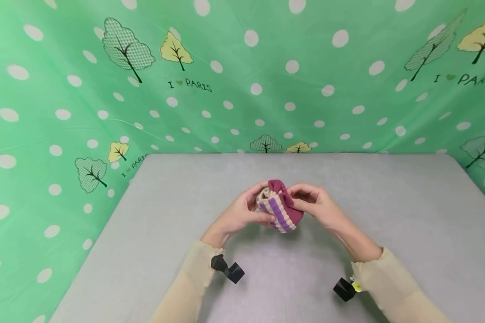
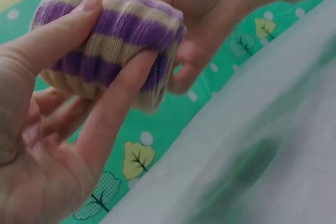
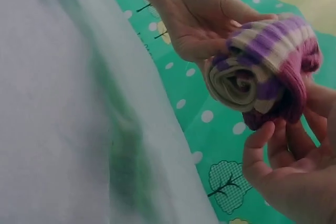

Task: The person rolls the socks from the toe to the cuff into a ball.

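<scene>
Both hands hold a rolled-up bundle of ribbed socks (image 1: 279,213) above the table, striped purple and cream with a magenta band on one side. My left hand (image 1: 241,211) grips the striped part, thumb on the near face, other fingers behind. At the magenta band (image 1: 294,215), my right hand (image 1: 322,207) pinches the edge between thumb and fingers. The right wrist view shows a spiral of rolled fabric (image 3: 239,85) at one end, with the magenta band (image 3: 295,85) folded partly over the bundle. In the left wrist view, the striped side (image 2: 118,38) hides most of the right fingers.
A grey table (image 1: 165,193) lies beneath the hands. Behind it and at the sides hangs a green curtain (image 1: 234,85) with white dots and printed trees. Black wrist-camera mounts (image 1: 236,272) stick out below the sleeves.
</scene>
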A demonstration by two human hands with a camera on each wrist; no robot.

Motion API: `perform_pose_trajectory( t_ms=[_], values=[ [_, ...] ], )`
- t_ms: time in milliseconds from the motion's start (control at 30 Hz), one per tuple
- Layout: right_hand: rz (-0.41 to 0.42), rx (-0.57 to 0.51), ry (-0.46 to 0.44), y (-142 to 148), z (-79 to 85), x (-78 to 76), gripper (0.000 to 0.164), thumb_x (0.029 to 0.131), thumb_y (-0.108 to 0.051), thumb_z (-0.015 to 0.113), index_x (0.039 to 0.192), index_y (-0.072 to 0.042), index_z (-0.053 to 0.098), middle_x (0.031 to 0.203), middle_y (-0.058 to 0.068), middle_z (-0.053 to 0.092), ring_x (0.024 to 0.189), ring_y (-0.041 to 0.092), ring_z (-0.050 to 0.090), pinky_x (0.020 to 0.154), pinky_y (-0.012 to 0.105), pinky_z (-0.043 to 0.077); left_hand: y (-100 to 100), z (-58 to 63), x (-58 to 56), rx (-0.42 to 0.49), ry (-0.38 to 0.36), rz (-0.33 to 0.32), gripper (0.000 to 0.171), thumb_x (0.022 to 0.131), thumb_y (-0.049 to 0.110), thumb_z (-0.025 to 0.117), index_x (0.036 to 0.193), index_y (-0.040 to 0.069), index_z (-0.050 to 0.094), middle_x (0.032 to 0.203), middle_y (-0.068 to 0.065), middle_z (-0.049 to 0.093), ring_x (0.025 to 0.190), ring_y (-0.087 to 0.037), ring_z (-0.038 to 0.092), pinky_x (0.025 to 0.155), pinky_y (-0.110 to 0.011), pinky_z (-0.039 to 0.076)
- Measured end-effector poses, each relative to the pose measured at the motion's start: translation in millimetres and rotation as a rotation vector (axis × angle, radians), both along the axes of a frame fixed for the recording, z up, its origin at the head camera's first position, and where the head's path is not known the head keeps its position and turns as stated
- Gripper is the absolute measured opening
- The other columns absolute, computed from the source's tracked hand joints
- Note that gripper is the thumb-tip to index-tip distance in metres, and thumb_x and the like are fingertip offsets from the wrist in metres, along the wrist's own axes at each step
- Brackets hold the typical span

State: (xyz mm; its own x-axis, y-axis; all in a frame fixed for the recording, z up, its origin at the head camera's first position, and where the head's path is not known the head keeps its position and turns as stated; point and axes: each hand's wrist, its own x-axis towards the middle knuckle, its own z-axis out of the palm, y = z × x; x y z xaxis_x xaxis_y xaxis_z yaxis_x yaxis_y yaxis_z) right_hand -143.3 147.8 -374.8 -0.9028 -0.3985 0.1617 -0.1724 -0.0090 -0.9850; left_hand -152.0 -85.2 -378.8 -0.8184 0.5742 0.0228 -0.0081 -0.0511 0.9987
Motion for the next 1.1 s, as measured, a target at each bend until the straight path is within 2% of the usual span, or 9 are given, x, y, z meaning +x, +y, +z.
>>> perform_pose_trajectory(
  t_ms=[67,133,300,367,533,633,767,933,1100],
  values=[
    [-0.015,-0.021,-0.043,1.3,-0.1,0.7,0.034,0.097,-0.002,0.059,0.099,-0.033,0.071,0.101,-0.018,0.070,0.095,0.001,0.063,0.083,0.015,0.052,3.5,1.8,0.5,-0.008,-0.009,0.031,0.067,0.079,-0.007,0.073,0.140,0.001,0.046,0.128,-0.017,0.058,0.107,-0.013,0.061,0.085,-0.037,0.060],
    [-0.056,-0.048,-0.058,0.6,-0.1,2.0,0.033,0.097,-0.002,0.058,0.098,-0.032,0.071,0.100,-0.017,0.069,0.093,0.001,0.063,0.082,0.015,0.053,6.9,3.3,0.4,-0.030,-0.013,0.083,0.058,0.080,-0.008,0.071,0.133,-0.001,0.050,0.123,-0.015,0.059,0.104,-0.015,0.062,0.077,-0.040,0.062],
    [-0.175,-0.020,0.011,-7.7,2.4,5.4,0.011,0.100,-0.006,0.056,0.104,-0.006,0.066,0.094,-0.012,0.066,0.088,0.003,0.060,0.079,0.015,0.052,14.8,2.4,-1.4,-0.131,0.022,0.212,0.050,0.078,-0.008,0.069,0.125,-0.001,0.052,0.122,-0.020,0.057,0.099,-0.019,0.062,0.068,-0.039,0.063],
    [-0.183,-0.002,0.044,-9.7,3.6,6.2,0.016,0.102,-0.009,0.054,0.108,0.004,0.062,0.093,-0.010,0.064,0.087,0.003,0.058,0.077,0.016,0.051,17.3,1.2,-1.7,-0.140,0.015,0.245,0.050,0.077,-0.009,0.067,0.124,-0.001,0.052,0.121,-0.022,0.057,0.096,-0.020,0.063,0.066,-0.039,0.062],
    [0.050,-0.164,0.083,1.4,0.4,3.6,0.031,0.101,-0.003,0.038,0.119,-0.006,0.062,0.110,-0.007,0.066,0.102,0.005,0.060,0.090,0.017,0.049,15.5,-0.6,-1.3,-0.122,-0.021,0.254,0.047,0.082,-0.003,0.069,0.126,0.001,0.052,0.118,-0.018,0.058,0.086,-0.017,0.066,0.062,-0.040,0.062],
    [0.145,-0.149,0.068,8.4,-0.5,3.4,0.035,0.097,0.002,0.042,0.125,-0.009,0.059,0.120,-0.005,0.062,0.110,0.007,0.059,0.096,0.018,0.049,11.7,-0.9,-1.3,-0.097,-0.045,0.235,0.049,0.084,-0.001,0.069,0.130,0.002,0.052,0.119,-0.016,0.060,0.085,-0.013,0.065,0.063,-0.035,0.062],
    [0.001,0.059,0.067,2.8,1.7,5.2,0.027,0.094,0.001,0.060,0.121,0.004,0.053,0.113,-0.001,0.060,0.099,0.006,0.062,0.085,0.018,0.054,13.2,-1.1,1.1,-0.055,-0.092,0.241,0.055,0.087,-0.002,0.066,0.136,0.005,0.044,0.129,-0.020,0.061,0.096,-0.015,0.065,0.078,-0.038,0.062],
    [-0.170,0.160,0.108,-9.7,4.4,6.9,0.023,0.093,-0.004,0.066,0.111,0.005,0.056,0.102,0.002,0.060,0.087,0.006,0.059,0.074,0.018,0.053,21.9,-2.0,9.8,-0.117,-0.005,0.298,0.059,0.086,0.007,0.074,0.134,0.008,0.040,0.137,-0.018,0.057,0.121,-0.026,0.054,0.108,-0.055,0.043],
    [-0.090,0.110,0.125,-12.9,5.0,12.4,0.020,0.098,-0.003,0.057,0.115,0.007,0.056,0.104,0.000,0.061,0.093,0.006,0.060,0.080,0.017,0.053,28.2,-9.0,13.2,-0.128,0.079,0.402,0.052,0.087,0.012,0.072,0.133,0.007,0.048,0.131,-0.017,0.058,0.116,-0.022,0.056,0.104,-0.045,0.046]
  ],
)
